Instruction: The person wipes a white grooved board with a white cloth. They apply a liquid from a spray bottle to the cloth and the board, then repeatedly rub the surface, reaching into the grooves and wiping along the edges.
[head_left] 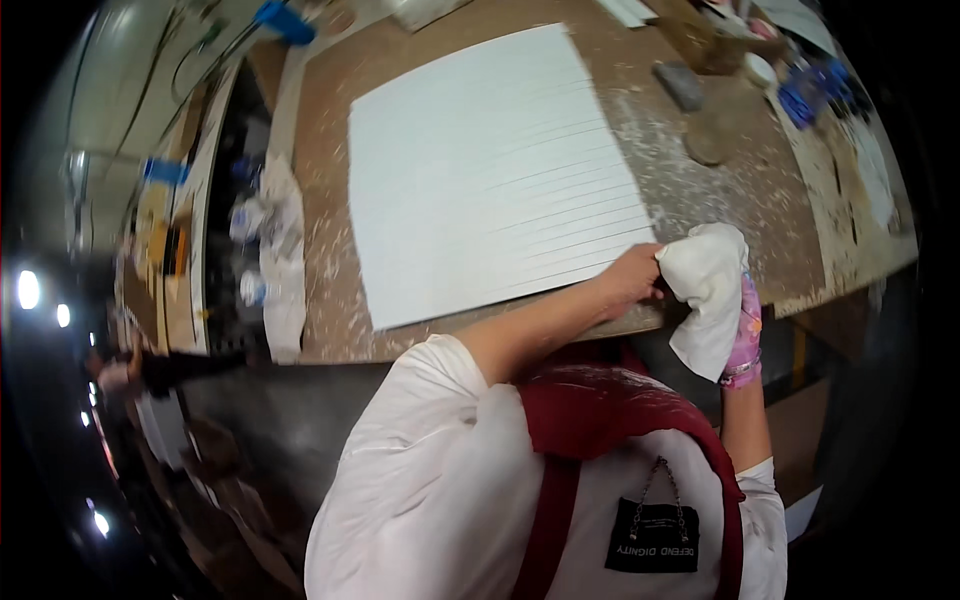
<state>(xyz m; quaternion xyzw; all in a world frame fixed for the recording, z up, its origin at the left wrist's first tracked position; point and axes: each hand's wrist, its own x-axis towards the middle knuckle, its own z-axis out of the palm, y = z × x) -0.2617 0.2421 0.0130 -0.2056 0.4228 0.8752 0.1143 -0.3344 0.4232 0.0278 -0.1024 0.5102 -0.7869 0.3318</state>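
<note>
A white cloth (703, 290) hangs in folds just past the near right corner of a large white panel. My bare left hand (632, 282) reaches across from the left and pinches the cloth's left edge. On my right hand (746, 330) is a pink patterned glove; the cloth lies over this hand and hides its fingers, leaving the wrist and side in view. The white panel (480, 180) lies flat on the worktable, with thin parallel lines along its right part. Neither hand visibly touches the panel.
The brown worktable (330, 220) is smeared with white. To the right of the panel lie a grey block (679, 86) and a round brownish disc (709, 138). Blue items (805, 95) and a white round container (759, 70) stand at far right. A crumpled white sheet (283, 250) covers the left edge.
</note>
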